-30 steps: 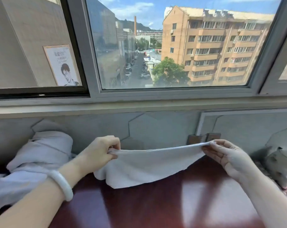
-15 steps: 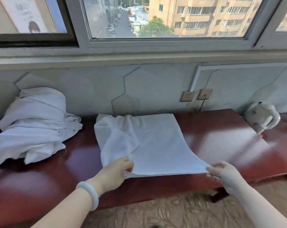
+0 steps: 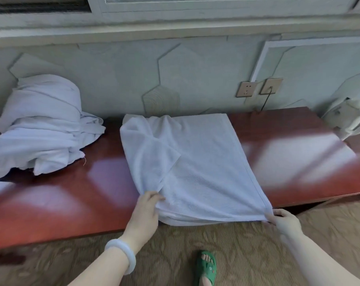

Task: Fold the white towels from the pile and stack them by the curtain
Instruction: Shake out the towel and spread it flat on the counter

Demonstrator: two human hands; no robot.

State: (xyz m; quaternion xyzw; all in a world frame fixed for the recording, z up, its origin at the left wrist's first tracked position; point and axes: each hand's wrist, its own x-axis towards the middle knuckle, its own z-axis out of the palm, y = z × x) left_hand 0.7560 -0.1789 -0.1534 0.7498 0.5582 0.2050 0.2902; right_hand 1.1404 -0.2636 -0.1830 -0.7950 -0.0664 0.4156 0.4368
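Note:
A white towel (image 3: 197,162) lies spread on the red-brown table (image 3: 72,199), its near edge hanging slightly over the table's front. Its left part is rumpled, with a corner folded over. My left hand (image 3: 146,211) pinches the towel's near left corner. At the near right corner my right hand (image 3: 284,219) pinches the hem. A crumpled pile of white towels (image 3: 41,124) sits at the table's far left against the wall. No curtain is in view.
A white kettle (image 3: 348,120) stands at the table's right end. Two wall sockets (image 3: 259,87) with a cord sit above the table's back edge. Patterned carpet (image 3: 175,254) lies below, with a foot in a green slipper (image 3: 205,267).
The towel went from stretched in the air between both hands to lying flat on the table. Both hands drew its near corners toward the front edge. The view tilted down.

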